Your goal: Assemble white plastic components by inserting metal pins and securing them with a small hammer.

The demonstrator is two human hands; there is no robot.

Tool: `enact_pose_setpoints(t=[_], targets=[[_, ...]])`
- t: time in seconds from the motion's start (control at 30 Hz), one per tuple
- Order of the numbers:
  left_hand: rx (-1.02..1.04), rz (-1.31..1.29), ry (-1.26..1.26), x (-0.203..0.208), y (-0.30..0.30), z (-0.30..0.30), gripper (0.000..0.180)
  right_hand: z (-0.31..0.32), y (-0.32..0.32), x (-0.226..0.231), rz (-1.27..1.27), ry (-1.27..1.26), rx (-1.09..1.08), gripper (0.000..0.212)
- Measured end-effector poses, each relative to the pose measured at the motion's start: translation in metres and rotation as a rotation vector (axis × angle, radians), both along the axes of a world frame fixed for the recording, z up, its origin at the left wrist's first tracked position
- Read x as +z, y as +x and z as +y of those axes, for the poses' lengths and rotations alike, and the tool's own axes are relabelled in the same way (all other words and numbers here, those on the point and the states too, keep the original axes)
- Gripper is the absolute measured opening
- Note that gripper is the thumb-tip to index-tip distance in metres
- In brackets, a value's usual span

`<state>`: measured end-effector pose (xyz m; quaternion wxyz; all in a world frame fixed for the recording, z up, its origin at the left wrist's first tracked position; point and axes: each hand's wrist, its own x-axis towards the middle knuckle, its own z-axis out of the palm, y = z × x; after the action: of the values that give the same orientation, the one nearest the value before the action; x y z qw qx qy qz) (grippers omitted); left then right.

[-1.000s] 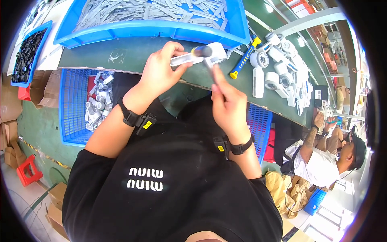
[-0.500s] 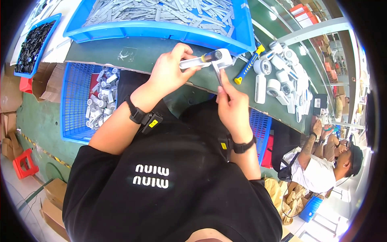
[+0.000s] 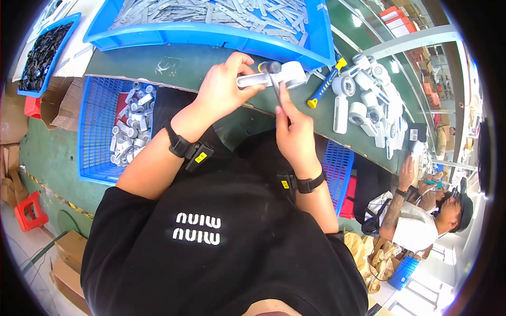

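Note:
My left hand [image 3: 224, 87] grips a white handheld fan body [image 3: 254, 80] by its flat handle, fingers closed round it. The fan's round head [image 3: 293, 73] points right, over the bench edge. In my right hand [image 3: 295, 134] is a small hammer [image 3: 275, 84] with a thin metal shank, pinched with the fingers. Its dark cylindrical head, with a yellowish band at one end, sits over the fan handle close to the round head; whether it touches cannot be made out. A blue-and-yellow handled tool [image 3: 327, 84] lies on the bench to the right.
A large blue tray [image 3: 211, 32] of grey flat strips stands at the back. Many white fan bodies [image 3: 369, 105] lie piled at right. Below left is a blue basket [image 3: 97, 163] of white parts; a blue tray [image 3: 58, 68] holds black parts. A co-worker [image 3: 414, 221] sits at right.
The hammer and my right hand have shifted slightly left along the fan body, and the hammer head has turned. The left hand keeps its hold. The co-worker's arm has moved.

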<state>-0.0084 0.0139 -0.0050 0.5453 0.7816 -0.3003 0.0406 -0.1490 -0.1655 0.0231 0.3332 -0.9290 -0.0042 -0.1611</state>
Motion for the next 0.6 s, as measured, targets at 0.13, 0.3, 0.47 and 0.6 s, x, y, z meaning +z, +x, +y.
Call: enact_pose_setpoints(t=[0.13, 0.3, 0.47, 0.6], targets=[[-0.01, -0.003, 0.0, -0.005, 0.0, 0.001, 0.052, 0.013, -0.011, 0.019, -0.128, 0.229, -0.092, 0.052], [-0.004, -0.018, 0.022, -0.003, -0.001, 0.001, 0.051, 0.001, -0.012, 0.002, 0.006, 0.077, 0.022, 0.055], [-0.014, -0.065, -0.001, -0.008, -0.001, -0.002, 0.05, 0.005, -0.037, 0.006, -0.199, 0.24, -0.139, 0.056], [-0.003, -0.018, 0.005, -0.005, -0.003, 0.001, 0.049, -0.005, -0.027, 0.021, 0.178, 0.06, 0.002, 0.053]])
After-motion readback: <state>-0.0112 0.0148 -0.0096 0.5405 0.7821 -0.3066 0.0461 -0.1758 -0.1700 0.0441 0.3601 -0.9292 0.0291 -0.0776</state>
